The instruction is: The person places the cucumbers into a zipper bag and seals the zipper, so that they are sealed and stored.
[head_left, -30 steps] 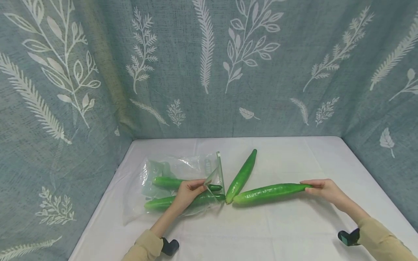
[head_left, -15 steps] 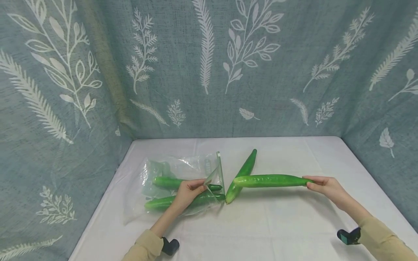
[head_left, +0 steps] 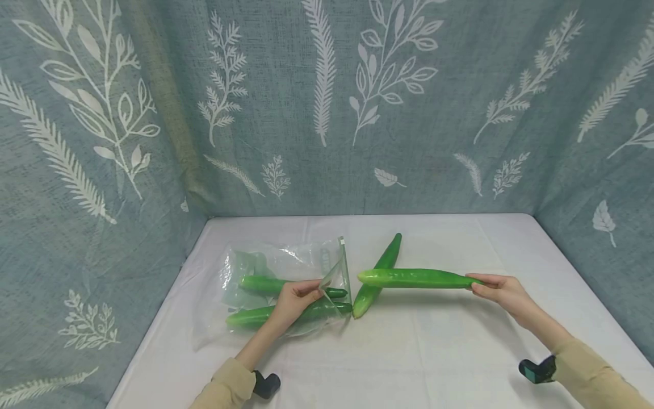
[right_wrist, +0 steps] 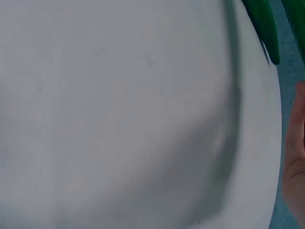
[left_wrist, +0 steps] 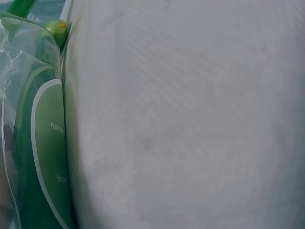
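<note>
In the head view my right hand [head_left: 503, 292] pinches a long green cucumber [head_left: 414, 278] by its dark, narrow end. That cucumber is held level above the table, its pale end pointing left across a second cucumber [head_left: 369, 298] that lies slanted on the cloth. My left hand [head_left: 298, 304] pinches the mouth edge of a clear zip bag [head_left: 301, 255]. Inside the bag lie two cucumbers, an upper one [head_left: 260, 284] and a lower one [head_left: 250, 318]. In the left wrist view the bag's green label [left_wrist: 50, 138] shows. Part of my right hand [right_wrist: 296, 157] appears at the right wrist view's edge.
A white cloth covers the table [head_left: 439, 363]. Blue-green curtains [head_left: 286, 113] with white leaf prints stand behind it and along both sides. A dark wrist device [head_left: 267, 386] sits by the left sleeve, another [head_left: 537, 369] by the right sleeve.
The right hand's cucumber has been lifted off the cloth and turned level. Over the last half second it has shifted slightly left, toward the bag. The left hand and bag have stayed put.
</note>
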Demonstrator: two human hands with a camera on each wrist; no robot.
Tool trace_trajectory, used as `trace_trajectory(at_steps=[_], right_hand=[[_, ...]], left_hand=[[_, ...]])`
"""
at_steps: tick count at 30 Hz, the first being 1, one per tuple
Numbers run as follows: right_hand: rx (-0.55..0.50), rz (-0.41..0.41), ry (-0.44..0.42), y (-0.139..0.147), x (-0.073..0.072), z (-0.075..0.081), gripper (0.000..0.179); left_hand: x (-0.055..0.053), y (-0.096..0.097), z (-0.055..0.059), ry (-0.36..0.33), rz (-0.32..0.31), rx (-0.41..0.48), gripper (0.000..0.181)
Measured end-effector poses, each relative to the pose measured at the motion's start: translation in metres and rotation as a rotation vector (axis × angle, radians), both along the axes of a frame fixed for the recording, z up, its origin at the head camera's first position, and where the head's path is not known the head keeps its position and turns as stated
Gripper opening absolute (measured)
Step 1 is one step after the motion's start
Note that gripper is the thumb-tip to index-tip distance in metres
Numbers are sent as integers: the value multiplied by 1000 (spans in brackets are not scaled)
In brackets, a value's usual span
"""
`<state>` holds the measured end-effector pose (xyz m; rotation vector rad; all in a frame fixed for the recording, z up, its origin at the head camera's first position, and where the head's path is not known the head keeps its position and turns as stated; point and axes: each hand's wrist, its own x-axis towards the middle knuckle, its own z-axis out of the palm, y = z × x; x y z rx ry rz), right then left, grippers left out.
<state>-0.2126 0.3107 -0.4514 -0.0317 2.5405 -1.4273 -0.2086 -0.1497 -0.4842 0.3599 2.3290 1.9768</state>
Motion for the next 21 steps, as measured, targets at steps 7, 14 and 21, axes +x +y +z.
trace_trajectory(at_steps=[7,14,21], right_hand=[[-7,-10,-16,-16,0,1,56],[0,-17,-29,-27,-2,-1,56],[15,-51,-49,-37,-4,-4,58]], left_hand=[[-1,0,-1,-1,0,-1,33],[0,0,-2,5,2,1,33],[0,0,0,-15,5,3,32]])
